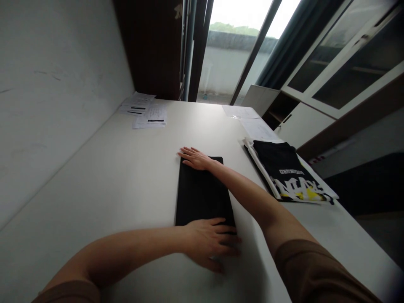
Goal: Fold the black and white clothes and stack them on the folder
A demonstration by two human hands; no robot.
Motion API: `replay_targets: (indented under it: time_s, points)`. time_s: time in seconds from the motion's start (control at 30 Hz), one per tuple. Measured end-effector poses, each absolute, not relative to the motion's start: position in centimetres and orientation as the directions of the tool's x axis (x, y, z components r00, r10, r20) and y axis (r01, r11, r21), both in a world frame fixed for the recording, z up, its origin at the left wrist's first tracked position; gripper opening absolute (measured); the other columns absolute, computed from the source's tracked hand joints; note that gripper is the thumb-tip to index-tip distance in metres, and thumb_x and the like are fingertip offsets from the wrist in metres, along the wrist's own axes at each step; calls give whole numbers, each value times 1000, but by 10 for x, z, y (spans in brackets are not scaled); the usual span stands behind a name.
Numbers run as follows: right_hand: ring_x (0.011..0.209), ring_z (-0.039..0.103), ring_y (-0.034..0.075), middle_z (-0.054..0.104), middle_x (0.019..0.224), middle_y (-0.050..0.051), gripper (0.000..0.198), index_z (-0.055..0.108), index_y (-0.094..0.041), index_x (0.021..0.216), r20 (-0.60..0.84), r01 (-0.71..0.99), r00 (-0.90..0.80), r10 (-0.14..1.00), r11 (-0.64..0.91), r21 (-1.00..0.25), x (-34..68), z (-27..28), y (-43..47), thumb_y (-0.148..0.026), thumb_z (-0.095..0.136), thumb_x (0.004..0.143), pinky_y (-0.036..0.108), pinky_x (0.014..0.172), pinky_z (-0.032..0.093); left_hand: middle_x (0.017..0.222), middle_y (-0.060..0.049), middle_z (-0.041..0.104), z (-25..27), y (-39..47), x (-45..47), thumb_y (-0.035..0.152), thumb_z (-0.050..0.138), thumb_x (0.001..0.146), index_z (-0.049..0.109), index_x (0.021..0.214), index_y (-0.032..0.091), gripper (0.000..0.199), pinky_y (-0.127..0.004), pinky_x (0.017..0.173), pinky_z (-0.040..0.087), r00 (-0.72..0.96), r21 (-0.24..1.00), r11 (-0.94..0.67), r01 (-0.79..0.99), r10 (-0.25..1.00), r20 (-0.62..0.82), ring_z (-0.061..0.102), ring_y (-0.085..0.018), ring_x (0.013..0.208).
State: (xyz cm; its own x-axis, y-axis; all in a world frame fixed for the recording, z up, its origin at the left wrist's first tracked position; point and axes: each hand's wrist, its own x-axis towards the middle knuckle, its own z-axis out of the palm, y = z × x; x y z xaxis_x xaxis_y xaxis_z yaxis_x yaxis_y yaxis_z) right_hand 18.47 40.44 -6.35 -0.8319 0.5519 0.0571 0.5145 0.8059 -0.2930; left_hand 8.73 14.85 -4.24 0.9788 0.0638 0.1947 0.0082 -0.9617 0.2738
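A black rectangle of folded cloth (203,193), which looks like a folded T-shirt, lies flat on the white table (126,181). My right hand (196,160) rests palm down across its far edge, fingers stretched toward the left corner. Over the near edge is my left hand (210,242), with fingers spread and pointing right, slightly blurred at the tips. Neither hand grips anything. The parts of the cloth's edges under both hands are hidden.
Folded T-shirts (287,168), the top one black with white and yellow print, are stacked near the table's right edge. Printed papers (151,115) lie at the far left, and more sheets (257,126) at the far right. A wall (63,84) borders the left side.
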Motion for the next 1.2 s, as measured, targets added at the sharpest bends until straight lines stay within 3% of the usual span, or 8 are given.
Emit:
replay_targets:
  time_s: [0.23, 0.5, 0.63, 0.8, 0.93, 1.03, 1.13, 1.2]
  points:
    - [158, 17, 24, 23, 170, 3, 60, 28, -28, 165, 134, 406, -870, 474, 844, -352, 276, -47, 330, -48, 41, 110, 49, 130, 13, 163, -9, 42, -42, 148, 86, 53, 57, 99, 53, 150, 18, 62, -51, 126, 25, 977, 310, -951, 9, 74, 198, 33, -29, 153]
    - [158, 14, 28, 12, 172, 8, 75, 17, -26, 168, 37, 407, -895, 445, 849, -338, 332, -57, 243, -51, 51, 106, 52, 130, 10, 164, -10, 40, -42, 148, 89, 51, 55, 101, 50, 152, 17, 62, -50, 128, 21, 984, 378, -926, 16, 82, 160, 31, -28, 155]
    - [158, 10, 27, 10, 172, 6, 68, 17, -27, 167, 57, 520, -829, 557, 804, -287, 333, -69, 292, -48, 44, 108, 52, 130, 9, 165, -10, 38, -39, 148, 90, 51, 54, 101, 47, 154, 18, 63, -52, 129, 17, 988, 399, -917, 18, 76, 131, 27, -27, 156]
    - [158, 13, 26, 19, 170, 5, 61, 28, -26, 165, 63, 645, -720, 691, 700, -306, 332, -76, 357, -46, 40, 109, 52, 129, 12, 165, -10, 38, -37, 149, 90, 52, 54, 101, 46, 155, 19, 64, -53, 129, 19, 989, 391, -920, 20, 75, 126, 27, -28, 156]
    - [157, 20, 27, 29, 168, 7, 59, 36, -21, 162, 81, 755, -577, 812, 569, -325, 324, -76, 376, -46, 39, 109, 51, 129, 16, 165, -11, 37, -39, 146, 91, 53, 51, 102, 46, 155, 18, 63, -55, 128, 19, 987, 347, -938, 1, 57, 151, 27, -30, 156]
    - [153, 31, 28, 41, 161, 12, 56, 45, -17, 157, 199, 826, -388, 900, 436, -358, 319, -74, 369, -44, 40, 108, 50, 127, 24, 163, -12, 41, -38, 145, 91, 50, 50, 104, 50, 151, 18, 57, -56, 126, 21, 980, 273, -962, -3, 51, 193, 33, -31, 153]
    - [138, 49, 28, 59, 145, 14, 50, 54, -18, 149, 288, 852, -153, 945, 273, -446, 316, -74, 346, -40, 38, 107, 47, 118, 37, 153, -13, 53, -33, 156, 85, 43, 51, 104, 57, 144, 18, 47, -53, 122, 28, 944, 231, -968, 100, 165, 284, 47, -31, 141]
    - [129, 56, 28, 65, 135, 13, 45, 59, -18, 143, 272, 860, -65, 960, 192, -472, 315, -73, 326, -38, 42, 106, 46, 114, 42, 143, -12, 61, -28, 174, 73, 38, 51, 104, 61, 138, 20, 40, -50, 116, 36, 856, 266, -918, 294, 377, 355, 55, -30, 130]
